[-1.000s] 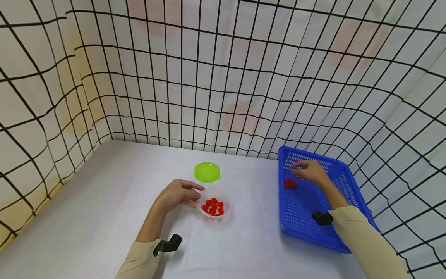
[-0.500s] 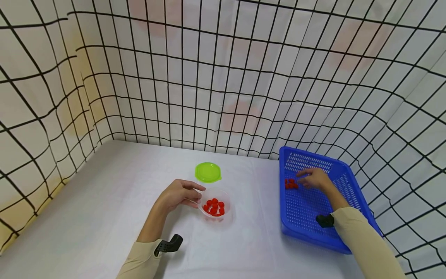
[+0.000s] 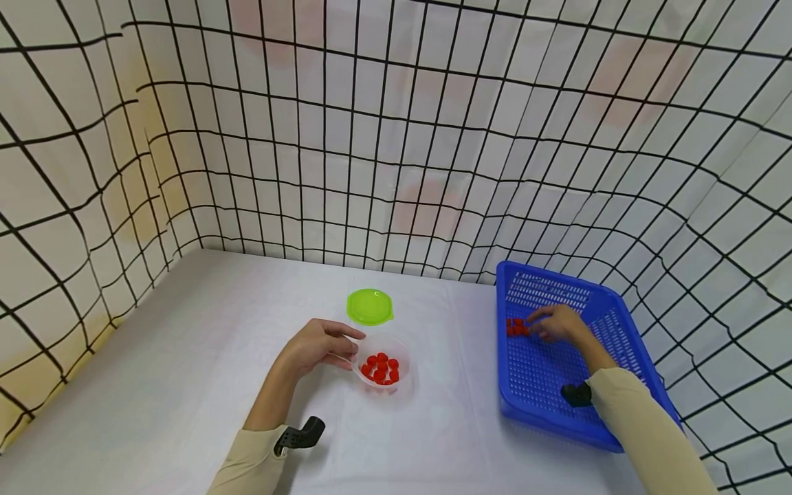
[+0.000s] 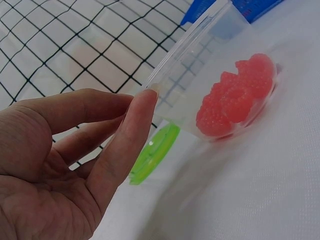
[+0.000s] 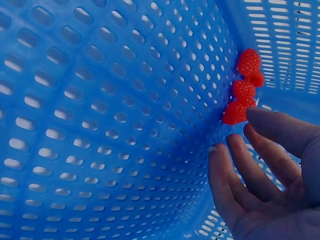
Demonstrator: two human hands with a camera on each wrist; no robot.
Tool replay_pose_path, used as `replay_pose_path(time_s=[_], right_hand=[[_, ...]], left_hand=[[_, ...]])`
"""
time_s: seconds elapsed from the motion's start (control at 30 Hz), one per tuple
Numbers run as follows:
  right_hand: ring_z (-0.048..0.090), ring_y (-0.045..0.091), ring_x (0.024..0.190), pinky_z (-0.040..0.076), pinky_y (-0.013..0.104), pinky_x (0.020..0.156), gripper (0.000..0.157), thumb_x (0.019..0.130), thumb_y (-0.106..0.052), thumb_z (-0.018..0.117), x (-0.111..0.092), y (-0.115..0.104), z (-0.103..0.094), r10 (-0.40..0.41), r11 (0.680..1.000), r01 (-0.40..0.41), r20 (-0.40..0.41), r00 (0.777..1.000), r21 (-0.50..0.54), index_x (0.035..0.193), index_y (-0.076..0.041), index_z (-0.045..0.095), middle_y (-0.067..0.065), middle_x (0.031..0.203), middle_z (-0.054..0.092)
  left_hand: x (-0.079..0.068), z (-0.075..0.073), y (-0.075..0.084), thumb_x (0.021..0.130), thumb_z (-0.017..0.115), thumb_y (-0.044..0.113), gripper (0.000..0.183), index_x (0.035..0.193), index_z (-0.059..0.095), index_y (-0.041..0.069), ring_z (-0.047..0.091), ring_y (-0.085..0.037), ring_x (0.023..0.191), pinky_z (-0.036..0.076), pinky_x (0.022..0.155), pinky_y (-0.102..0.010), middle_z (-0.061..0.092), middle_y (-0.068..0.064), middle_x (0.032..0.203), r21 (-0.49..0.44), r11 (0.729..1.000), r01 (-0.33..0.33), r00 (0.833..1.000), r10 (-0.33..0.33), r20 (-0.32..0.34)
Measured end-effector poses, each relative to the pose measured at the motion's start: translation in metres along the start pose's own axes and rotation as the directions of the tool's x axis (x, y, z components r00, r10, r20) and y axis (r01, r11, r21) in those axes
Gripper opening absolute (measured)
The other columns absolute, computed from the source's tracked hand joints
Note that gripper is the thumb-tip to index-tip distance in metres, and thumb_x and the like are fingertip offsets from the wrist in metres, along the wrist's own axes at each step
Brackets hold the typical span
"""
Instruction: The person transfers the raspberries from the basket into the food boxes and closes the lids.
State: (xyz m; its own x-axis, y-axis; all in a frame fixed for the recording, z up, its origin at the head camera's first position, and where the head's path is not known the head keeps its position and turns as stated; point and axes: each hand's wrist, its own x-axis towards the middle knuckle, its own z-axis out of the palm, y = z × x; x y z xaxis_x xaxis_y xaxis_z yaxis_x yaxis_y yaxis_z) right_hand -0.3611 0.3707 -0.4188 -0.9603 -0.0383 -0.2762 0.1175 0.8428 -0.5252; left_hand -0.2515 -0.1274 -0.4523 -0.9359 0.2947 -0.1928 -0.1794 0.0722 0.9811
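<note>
My left hand [image 3: 315, 345] holds a clear round plastic tub [image 4: 185, 75] by its left rim, thumb and index finger together at the edge. Several red raspberries [image 4: 237, 97] lie in the bottom of the tub, which stands on the white table. Over on the right, my right hand [image 3: 559, 323] is down inside a blue plastic basket [image 3: 526, 385]. Its fingers are loosely bent with nothing between them. Just beyond the thumb tip, a cluster of raspberries [image 5: 243, 91] lies against the basket's side wall.
A green lid [image 3: 370, 306] lies flat behind the tub. Black wire mesh [image 3: 371, 137] backed with white sheeting encloses the table [image 3: 185, 385] at the back and both sides. The basket's raised rim surrounds my right hand.
My right hand has come down and nearer inside the basket, then closer to the raspberries. The left hand and the tub have stayed in place.
</note>
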Motion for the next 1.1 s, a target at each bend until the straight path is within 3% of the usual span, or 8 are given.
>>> replay_pose_path(time_s=[0.8, 1.1], right_hand=[[0.068, 0.036, 0.098, 0.064, 0.041, 0.078, 0.029, 0.091, -0.008, 0.070, 0.001, 0.001, 0.010, 0.003, 1.000, -0.003, 0.009, 1.000, -0.022, 0.118, 0.005, 0.070, 0.030, 0.116, 0.064], [0.067, 0.041, 0.105, 0.064, 0.044, 0.083, 0.028, 0.094, -0.008, 0.067, -0.003, 0.000, 0.007, 0.011, 0.999, -0.012, 0.020, 1.000, 0.047, 0.118, 0.006, 0.069, 0.030, 0.123, 0.063]], left_hand=[[0.000, 0.000, -0.002, 0.093, 0.065, 0.004, 0.028, 0.118, 0.070, -0.008, 0.068, -0.020, 0.077, 0.065, 0.072, -0.037, 0.072, -0.012, 0.091, -0.022, 1.000, -0.001, 1.000, 0.001, -0.008], [0.000, 0.001, -0.003, 0.093, 0.066, 0.005, 0.030, 0.119, 0.070, -0.008, 0.068, -0.020, 0.078, 0.065, 0.073, -0.037, 0.072, -0.013, 0.093, -0.023, 1.000, 0.002, 1.000, -0.002, -0.004]])
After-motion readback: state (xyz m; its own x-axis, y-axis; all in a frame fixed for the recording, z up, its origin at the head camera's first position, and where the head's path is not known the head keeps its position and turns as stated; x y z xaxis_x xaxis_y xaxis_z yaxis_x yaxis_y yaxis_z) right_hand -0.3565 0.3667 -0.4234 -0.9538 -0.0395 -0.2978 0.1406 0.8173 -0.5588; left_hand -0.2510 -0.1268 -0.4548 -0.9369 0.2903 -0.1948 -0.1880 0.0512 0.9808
